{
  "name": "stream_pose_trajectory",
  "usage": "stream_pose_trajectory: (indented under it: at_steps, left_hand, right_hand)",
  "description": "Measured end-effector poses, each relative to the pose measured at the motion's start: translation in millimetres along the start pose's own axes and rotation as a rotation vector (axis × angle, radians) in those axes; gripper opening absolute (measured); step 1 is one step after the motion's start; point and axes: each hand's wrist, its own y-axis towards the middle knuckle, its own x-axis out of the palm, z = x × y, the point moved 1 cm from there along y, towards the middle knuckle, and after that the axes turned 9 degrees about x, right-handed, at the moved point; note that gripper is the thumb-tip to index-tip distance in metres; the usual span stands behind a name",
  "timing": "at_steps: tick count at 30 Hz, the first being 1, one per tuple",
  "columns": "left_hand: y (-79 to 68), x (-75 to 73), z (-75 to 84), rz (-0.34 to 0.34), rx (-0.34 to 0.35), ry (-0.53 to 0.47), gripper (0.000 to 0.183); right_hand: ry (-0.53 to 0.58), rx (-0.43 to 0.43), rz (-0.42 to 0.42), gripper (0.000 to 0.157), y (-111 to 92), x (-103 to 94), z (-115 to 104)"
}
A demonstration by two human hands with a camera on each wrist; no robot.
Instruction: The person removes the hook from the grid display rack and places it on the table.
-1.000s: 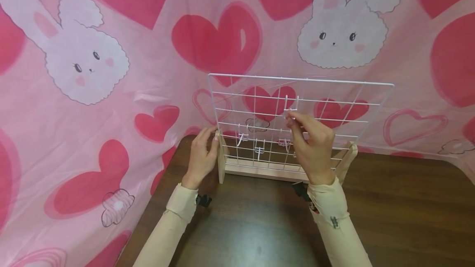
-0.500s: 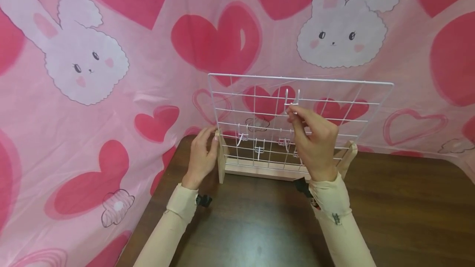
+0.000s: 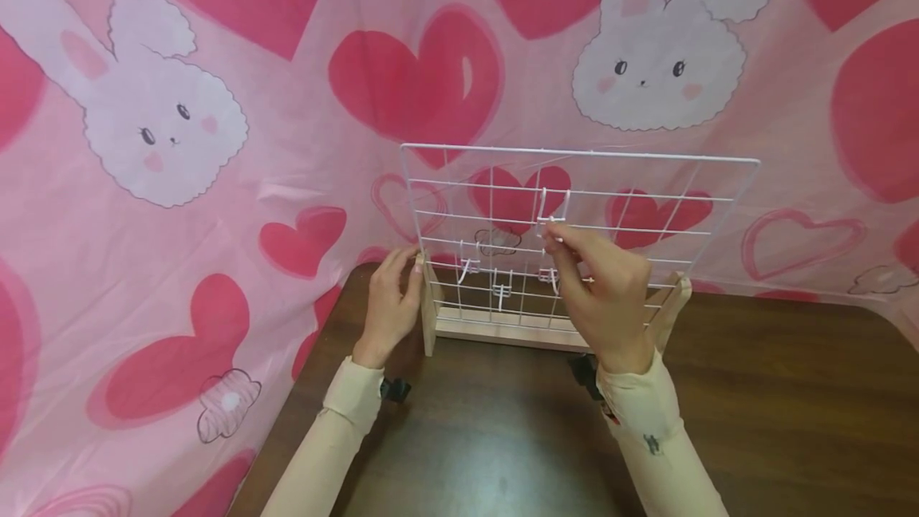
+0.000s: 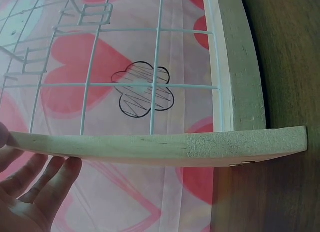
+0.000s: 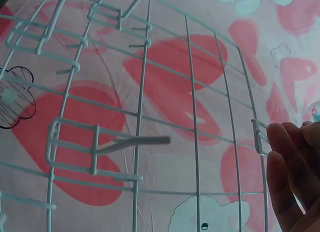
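In the head view my right hand (image 3: 610, 297) pinches a white wire hook (image 3: 551, 219) between thumb and fingertips. The hook's two prongs point up, overlapping the upper bars of a white wire grid panel (image 3: 589, 153). The right wrist view shows the pinched hook (image 5: 257, 137) right at a grid wire, past the fingertips. My left hand (image 3: 391, 301) grips the wooden side support (image 3: 428, 313) of the grid's stand near its top. In the left wrist view, the fingers (image 4: 62, 179) lie along one face of that support, the thumb on the other.
Several more wire hooks hang lower on the grid, including one at the left (image 3: 468, 266) and one in the middle (image 3: 502, 291). A wooden base bar (image 3: 502, 333) joins the supports on the brown table (image 3: 474, 429). Pink heart-patterned cloth (image 3: 301, 118) hangs behind.
My right hand first rises slightly with the hook, then comes down and left, bringing the prongs lower against the grid. The left hand keeps its place on the wooden support.
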Motion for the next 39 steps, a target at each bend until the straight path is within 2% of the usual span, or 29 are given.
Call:
stream_pose_trajectory:
  at_steps: [2,4,16,23,30,39]
  left_hand:
    - [0.5,0.4,-0.3,-0.001,0.002,0.0,0.03]
    - [0.6,0.8,-0.6,0.0,0.004,0.002,0.03]
    - [0.7,0.2,0.7,0.009,0.011,0.001,0.029]
    - [1.0,0.9,0.2,0.004,0.003,-0.003,0.03]
    - [-0.8,0.5,-0.1,-0.001,-0.003,-0.008,0.03]
    - [-0.6,0.7,-1.4,0.007,0.003,-0.008,0.031]
  right_hand:
    - [-0.013,-0.011,0.0,0.039,-2.1,-0.1,-2.8]
    - [-0.022,-0.03,-0.002,0.039,-4.1,0.4,-5.5]
    - [-0.008,-0.148,-0.072,0.032,-20.3,9.6,-13.4]
    - [0.031,-0.162,-0.113,0.033,-32.4,17.9,-14.4]
    - [0.004,-0.163,-0.154,0.034,-46.0,25.3,-13.9]
    - [-0.007,-0.217,-0.24,0.029,-62.5,38.5,-15.4]
